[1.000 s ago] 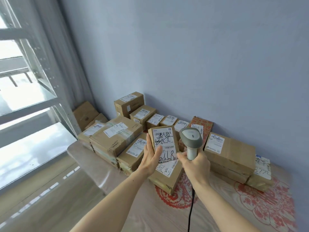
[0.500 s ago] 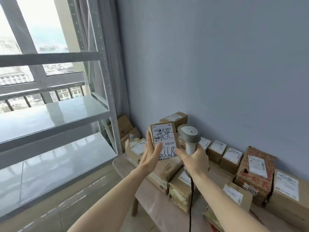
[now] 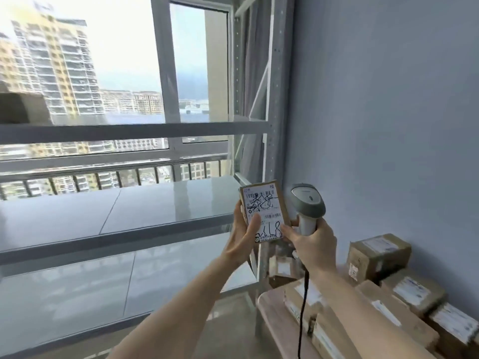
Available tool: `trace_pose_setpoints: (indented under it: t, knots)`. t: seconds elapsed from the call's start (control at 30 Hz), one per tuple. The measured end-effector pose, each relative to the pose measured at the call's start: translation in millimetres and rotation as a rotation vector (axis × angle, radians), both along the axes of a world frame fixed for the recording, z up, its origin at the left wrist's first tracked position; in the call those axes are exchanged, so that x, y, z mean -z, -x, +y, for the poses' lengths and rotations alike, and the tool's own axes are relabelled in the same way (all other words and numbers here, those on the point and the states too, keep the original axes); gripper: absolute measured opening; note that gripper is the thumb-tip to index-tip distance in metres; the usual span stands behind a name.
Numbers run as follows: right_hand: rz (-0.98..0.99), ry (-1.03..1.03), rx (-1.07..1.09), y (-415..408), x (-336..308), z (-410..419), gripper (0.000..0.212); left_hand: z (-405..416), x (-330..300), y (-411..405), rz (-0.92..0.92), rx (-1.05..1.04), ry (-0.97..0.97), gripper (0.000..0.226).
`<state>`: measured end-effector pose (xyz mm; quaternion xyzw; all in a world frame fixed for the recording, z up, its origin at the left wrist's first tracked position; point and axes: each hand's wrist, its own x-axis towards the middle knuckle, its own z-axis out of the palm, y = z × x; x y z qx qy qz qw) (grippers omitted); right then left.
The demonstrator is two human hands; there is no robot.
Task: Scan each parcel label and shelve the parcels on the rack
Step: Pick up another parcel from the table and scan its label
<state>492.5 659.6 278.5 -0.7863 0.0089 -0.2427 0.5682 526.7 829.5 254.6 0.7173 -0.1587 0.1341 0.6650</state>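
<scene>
1. The parcel [image 3: 264, 211] is a small flat cardboard box, held upright in the air in front of the rack [image 3: 116, 216], with its white label [image 3: 263, 212] facing me (black handwriting is scrawled across the barcodes and along the bottom).
2. My left hand [image 3: 243, 237] grips the parcel from its left side: the thumb lies across the lower part of the label and the fingers wrap round behind the left edge.
3. My right hand [image 3: 309, 242] is clenched round the handle of the grey scanner [image 3: 307, 206], which stands upright just beside the parcel's right edge. The tip of my right thumb touches the parcel's lower right corner.
4. The scanner's black cable [image 3: 302, 314] hangs straight down from under my right hand.
5. The rack's grey shelves stretch away to the left. The parcel sits level with the front right corner of the middle shelf, near the perforated upright post [image 3: 276, 99].
6. Below my right arm the counter [image 3: 274, 317] carries more labelled cardboard boxes [image 3: 404, 288], packed close together against the blue-grey wall [image 3: 388, 112].
7. Behind the rack a window [image 3: 103, 73] shows a railing and tall apartment blocks.
</scene>
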Motion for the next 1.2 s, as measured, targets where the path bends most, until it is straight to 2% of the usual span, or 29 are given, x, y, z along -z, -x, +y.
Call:
trace_pose_setpoints:
  t: [0.1,0.2,0.33,0.47,0.5,0.6,0.67,0.73,0.83,0.87,0.97,1.1,1.2]
  knots:
    - [-0.036,-0.027,-0.068,-24,-18,38,0.041,42,-19,-12,-0.013,-0.036,-0.035,0.066]
    - [-0.049,-0.073,-0.177,-45,-34,75,0.047,78,-39,-14,-0.069,-0.107,-0.080,0.038]
    - [-0.081,-0.108,-0.326,-63,-61,120,0.033,127,-66,-12,-0.088,-0.279,-0.115,0.045]
    - [-0.113,-0.083,-0.421,-76,-86,171,0.032,181,-86,-18,-0.077,-0.387,-0.106,0.033]
    - [-0.117,-0.079,-0.438,-79,-92,186,0.032,194,-93,-18,-0.098,-0.406,-0.119,0.034]
    - [-0.136,-0.068,-0.456,-87,-111,229,0.034,242,-113,-21,-0.146,-0.484,-0.248,0.065]
    - [-0.146,-0.062,-0.475,-92,-125,259,0.037,276,-130,-21,-0.176,-0.515,-0.287,0.073]
    - [-0.161,-0.043,-0.478,-97,-137,290,0.038,309,-146,-26,-0.179,-0.488,-0.292,0.065]
    - [-0.192,-0.031,-0.465,-106,-157,335,0.040,353,-172,-34,-0.211,-0.425,-0.319,0.031]
    - [-0.205,-0.025,-0.461,-108,-163,350,0.040,367,-180,-36,-0.226,-0.433,-0.332,0.033]
    - [-0.237,0.004,-0.457,-123,-185,394,0.036,412,-200,-48,-0.224,-0.459,-0.405,0.059]
    - [-0.259,0.067,-0.447,-146,-215,444,0.040,456,-224,-66,-0.158,-0.476,-0.387,0.077]
    - [-0.235,0.104,-0.477,-167,-232,479,0.040,481,-235,-83,-0.167,-0.535,-0.429,0.070]
